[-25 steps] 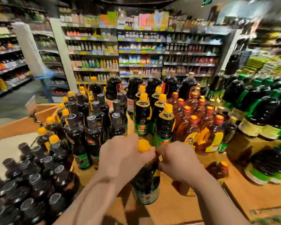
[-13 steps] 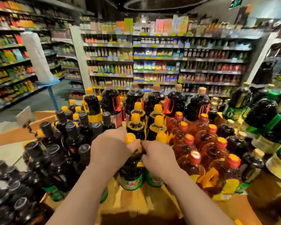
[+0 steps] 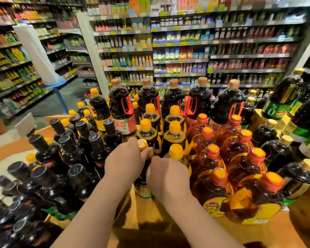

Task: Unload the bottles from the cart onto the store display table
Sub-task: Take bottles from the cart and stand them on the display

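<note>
Glossy plastic bottles [image 3: 174, 138] stand on a smooth wooden table [image 3: 147, 212].

A dark sauce bottle [image 3: 143, 183] with a yellow-orange cap [image 3: 142, 144] stands upright on the wooden display table [image 3: 145, 212], at the near end of a column of like yellow-capped bottles [image 3: 174, 133]. Its neck is hidden between two hands, and a green-and-orange label shows near its base. Black-capped dark bottles [image 3: 79, 158] crowd its left; amber oil bottles with red-and-yellow caps [image 3: 220, 178] stand to its right. Large red-handled jugs [image 3: 121, 108] line the far row.
</note>
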Demonstrator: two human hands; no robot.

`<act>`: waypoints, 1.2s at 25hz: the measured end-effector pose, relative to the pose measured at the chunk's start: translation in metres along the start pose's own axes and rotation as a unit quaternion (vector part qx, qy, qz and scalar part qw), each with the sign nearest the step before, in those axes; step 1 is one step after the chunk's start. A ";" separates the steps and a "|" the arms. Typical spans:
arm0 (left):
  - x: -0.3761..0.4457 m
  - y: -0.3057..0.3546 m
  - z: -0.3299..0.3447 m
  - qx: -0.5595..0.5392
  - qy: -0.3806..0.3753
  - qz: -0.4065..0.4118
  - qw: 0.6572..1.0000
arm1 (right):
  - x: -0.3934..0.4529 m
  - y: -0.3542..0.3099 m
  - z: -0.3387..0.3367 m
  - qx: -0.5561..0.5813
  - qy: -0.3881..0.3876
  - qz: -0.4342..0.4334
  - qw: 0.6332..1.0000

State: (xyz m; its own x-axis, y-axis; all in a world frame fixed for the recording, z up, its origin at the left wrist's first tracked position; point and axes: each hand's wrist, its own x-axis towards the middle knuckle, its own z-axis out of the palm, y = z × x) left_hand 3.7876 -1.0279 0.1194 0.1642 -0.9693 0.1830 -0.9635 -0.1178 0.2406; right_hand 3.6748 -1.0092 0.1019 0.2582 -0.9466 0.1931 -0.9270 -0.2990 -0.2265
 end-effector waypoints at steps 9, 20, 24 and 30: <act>-0.046 0.004 -0.022 0.111 0.033 -0.062 0.991 | -0.016 0.008 -0.009 0.036 0.026 -0.111 0.993; -0.203 -0.049 -0.087 0.108 0.050 -0.257 0.959 | -0.114 -0.089 -0.010 0.164 -0.015 -0.289 0.943; -0.324 -0.088 -0.126 0.099 0.074 -0.399 0.909 | -0.203 -0.164 -0.016 0.219 -0.074 -0.399 0.888; -0.544 -0.111 -0.161 0.158 0.159 -0.546 0.807 | -0.378 -0.267 -0.023 0.275 -0.105 -0.585 0.756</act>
State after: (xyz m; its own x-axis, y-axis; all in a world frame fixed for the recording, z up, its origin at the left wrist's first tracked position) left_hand 3.8393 -0.4527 0.1465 0.9499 -0.1517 0.2733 -0.2047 -0.9626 0.1772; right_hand 3.8181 -0.5692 0.1118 0.9042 0.0240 0.4265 0.2083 -0.8964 -0.3912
